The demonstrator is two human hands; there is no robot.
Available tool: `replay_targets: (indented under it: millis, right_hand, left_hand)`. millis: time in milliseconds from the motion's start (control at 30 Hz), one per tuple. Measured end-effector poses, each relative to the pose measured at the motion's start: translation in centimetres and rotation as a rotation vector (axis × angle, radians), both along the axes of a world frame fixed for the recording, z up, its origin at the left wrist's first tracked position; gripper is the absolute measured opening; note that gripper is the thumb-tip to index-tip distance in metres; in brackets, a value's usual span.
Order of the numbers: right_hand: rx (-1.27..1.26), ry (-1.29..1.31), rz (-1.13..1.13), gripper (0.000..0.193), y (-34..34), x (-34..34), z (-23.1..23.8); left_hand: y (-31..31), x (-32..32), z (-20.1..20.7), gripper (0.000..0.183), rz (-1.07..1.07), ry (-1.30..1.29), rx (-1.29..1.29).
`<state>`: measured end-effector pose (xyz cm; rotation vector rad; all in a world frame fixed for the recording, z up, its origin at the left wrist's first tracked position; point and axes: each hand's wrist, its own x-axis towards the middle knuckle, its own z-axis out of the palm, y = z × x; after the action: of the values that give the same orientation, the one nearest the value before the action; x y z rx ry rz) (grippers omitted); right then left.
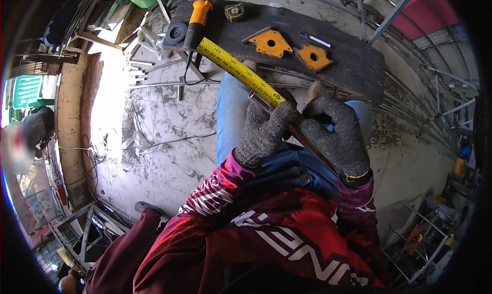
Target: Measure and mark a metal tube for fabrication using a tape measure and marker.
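Note:
My left hand (261, 132), in a grey knit glove, is closed on a metal tube (260, 101), its thumb against the yellow tape measure blade (238, 71). The blade stretches along the tube and sticks out well past its open end, toward the upper left. Gloved likewise, my right hand (335, 132) has its fingers curled and lies against the tube farther down; its grip is partly hidden. The tube slants over my lap. Beyond my hands, the dark bench (348, 79) carries two orange magnetic welding squares (269, 43) (313, 57) and a marker pen (314, 39).
An orange and black angle grinder (200, 13) lies at the bench's left end, beside a grey abrasive disc (176, 33). A small black-and-yellow item (234, 11) rests behind. Metal bars (410, 122) lie right. A cable (179, 139) crosses the floor. Another person (25, 140) is far left.

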<state>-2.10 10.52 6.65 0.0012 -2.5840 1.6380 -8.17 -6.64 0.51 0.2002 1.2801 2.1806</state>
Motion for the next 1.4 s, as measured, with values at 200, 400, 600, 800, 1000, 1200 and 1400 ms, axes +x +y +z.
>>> replay_targets:
  millis: [200,400,600,800,1000,1200,1400]
  right_hand:
    - [0.109,-0.024,-0.089,0.019,2.4,0.0,0.8]
    - [-0.039,-0.047,-0.351,0.011,9.5,-3.7,-4.5]
    - [0.468,-0.046,-0.359,0.021,15.4,-12.3,-12.9]
    - [0.884,-0.315,-0.299,0.038,14.9,-19.6,-17.1]
    - [0.942,-0.432,-0.256,0.03,15.5,-21.4,-19.5]
    - [0.855,-0.333,-0.358,0.027,19.4,-21.0,-20.0]
    - [0.792,-0.315,-0.489,0.027,24.5,-14.1,-20.9]
  left_hand:
    - [0.2,0.1,-0.9,0.022,0.03,0.026,0.027]
    - [0.1,-0.6,-0.7,0.021,0.04,0.086,0.041]
    - [0.5,-1.5,-1.6,0.02,0.026,0.102,0.061]
    - [0.6,-1.9,-2.4,0.023,0.045,0.06,0.038]
    - [0.9,-3.2,-2.3,0.025,0.047,-0.011,0.024]
    - [0.9,-3.6,-1.7,0.02,0.031,-0.015,0.071]
    - [1.1,-2.9,-2.6,0.023,0.044,0.026,0.081]
